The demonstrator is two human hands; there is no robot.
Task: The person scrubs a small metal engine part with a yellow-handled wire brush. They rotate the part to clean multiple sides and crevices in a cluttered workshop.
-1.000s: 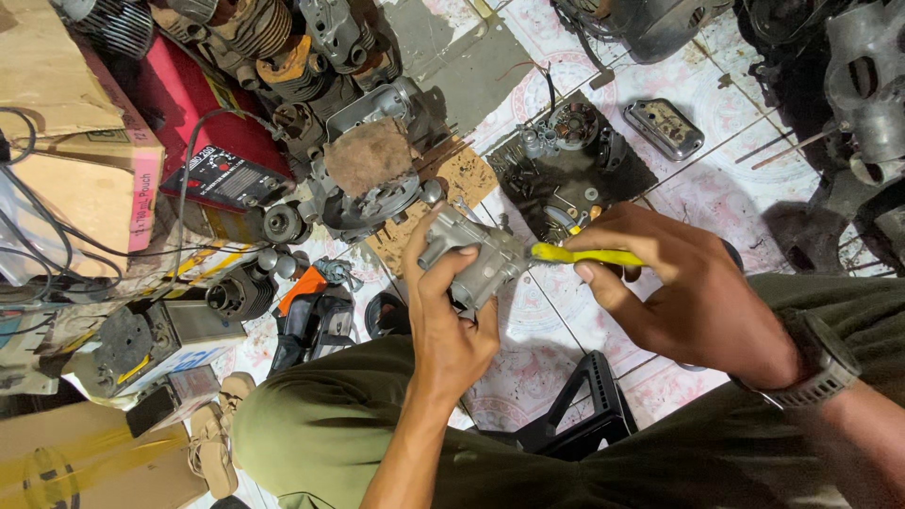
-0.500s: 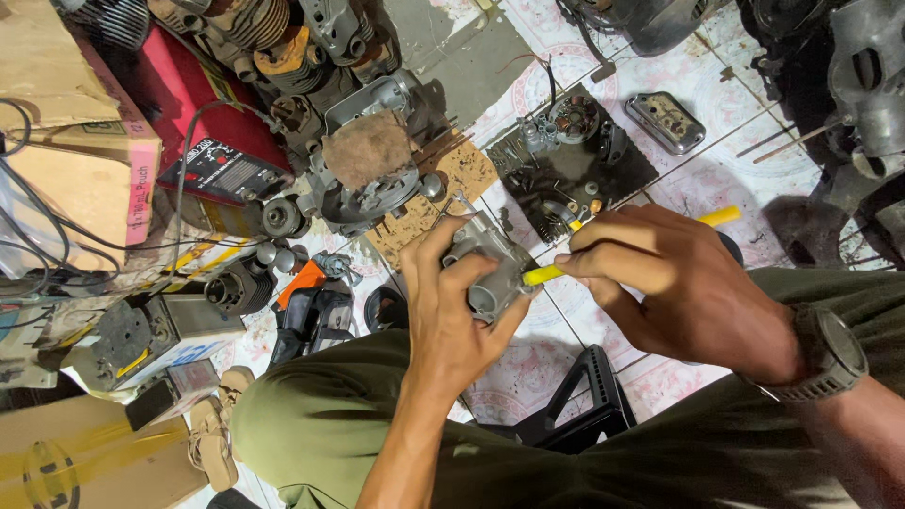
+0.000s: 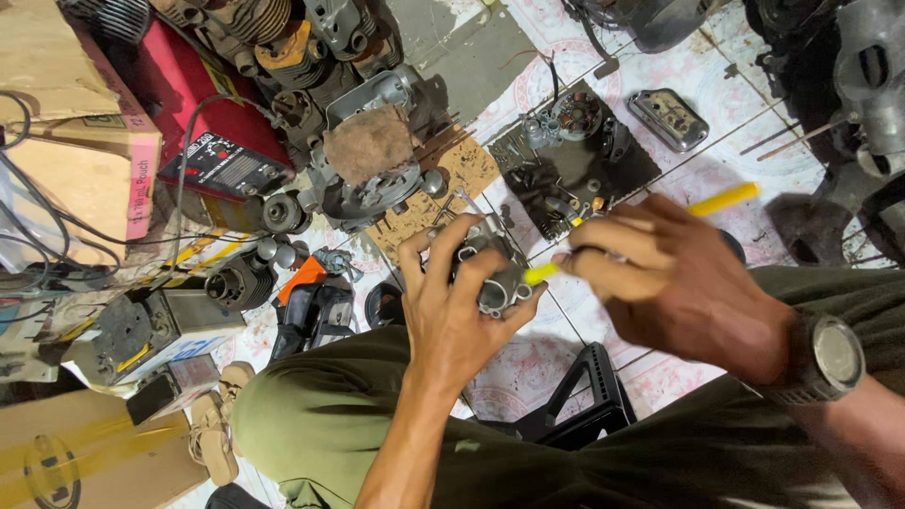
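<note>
Left hand [image 3: 452, 316] wraps a small grey metal part [image 3: 490, 269], looks like a carburettor body, fingers curled over its top and thumb underneath, so the grip is closed on the part. Right hand [image 3: 679, 283] is closed around a yellow tool [image 3: 726, 198], thin handle; its near end shows at the part's right side, the far end sticks out past the knuckles up and right. Right hand is motion-blurred, so I can't tell exactly where the tip touches. The part sits above the person's green-trousered knee [image 3: 311, 424], held in the air over the tiled floor [image 3: 688, 170], not resting on anything. Relative to the part: black tray [image 3: 584, 160] of small bits just beyond it, cork-coloured pad [image 3: 434, 198] up and left, engine casing with a brown rag [image 3: 372, 151] further up-left, orange-black tool [image 3: 306, 297] to the left, black stool [image 3: 584, 396] below-right, red case [image 3: 198, 104] far up-left. Judgement on doing it well: keep the left hand steady and the bore turned toward the tool, thumb bracing from below so the part doesn't rotate. Work the tool along its axis with light pressure, no levering against the casting edge. Fingers on the part's top lie near the tool's end, so keep them off the opening. Holding it over the tray rather than the knee would catch anything that drops out.
</note>
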